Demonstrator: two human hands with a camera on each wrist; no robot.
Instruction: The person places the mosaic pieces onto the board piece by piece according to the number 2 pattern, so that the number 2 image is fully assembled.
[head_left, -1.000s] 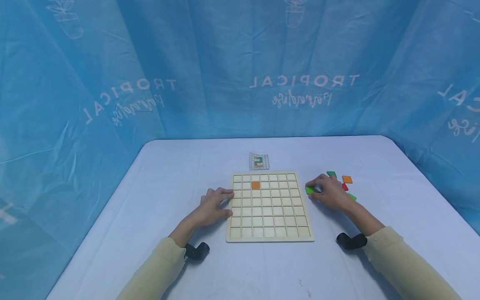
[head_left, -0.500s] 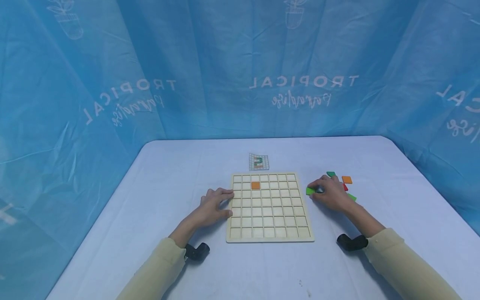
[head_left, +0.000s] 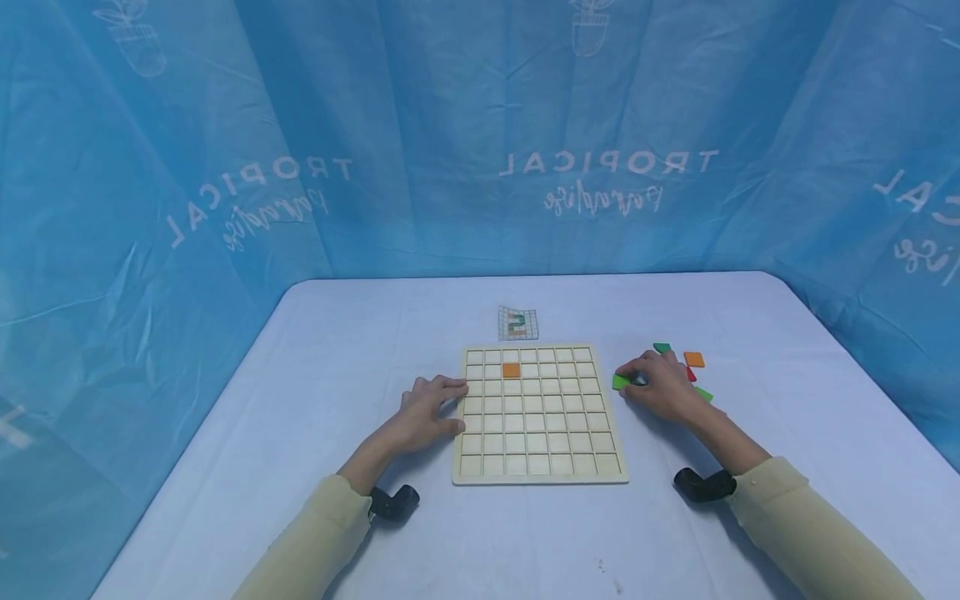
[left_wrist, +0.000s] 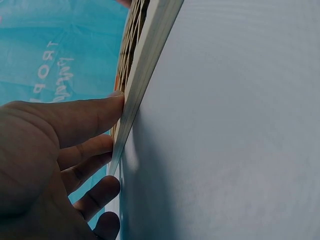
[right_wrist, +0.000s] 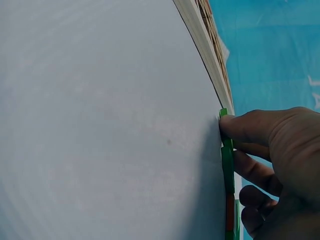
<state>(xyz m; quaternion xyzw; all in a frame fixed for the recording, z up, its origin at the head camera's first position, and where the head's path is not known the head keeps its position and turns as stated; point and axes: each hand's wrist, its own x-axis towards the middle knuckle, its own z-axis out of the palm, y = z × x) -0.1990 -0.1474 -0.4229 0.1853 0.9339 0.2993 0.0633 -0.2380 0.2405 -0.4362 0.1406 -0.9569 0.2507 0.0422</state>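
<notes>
In the head view, a pale wooden grid board (head_left: 534,423) lies on the table, with one orange square tile (head_left: 511,370) in its second row from the top. My left hand (head_left: 427,414) rests at the board's left edge, thumb and fingers fairly straight; the left wrist view shows the thumb (left_wrist: 92,117) against that edge. Just right of the board, my right hand (head_left: 660,387) pinches a light green tile (head_left: 620,382). The right wrist view shows the thumb on this green tile (right_wrist: 223,127), low at the table surface; part of the tile is hidden by the fingers.
Beyond the right hand lie a dark green tile (head_left: 662,347), an orange tile (head_left: 694,359), a red tile (head_left: 691,374) and another light green tile (head_left: 703,394). A small printed pattern card (head_left: 517,323) sits behind the board. Blue curtain (head_left: 450,167) surrounds the white table.
The right hand has shifted very slightly to the right, away from the board, with the light green tile. My left hand and the board have stayed in place.
</notes>
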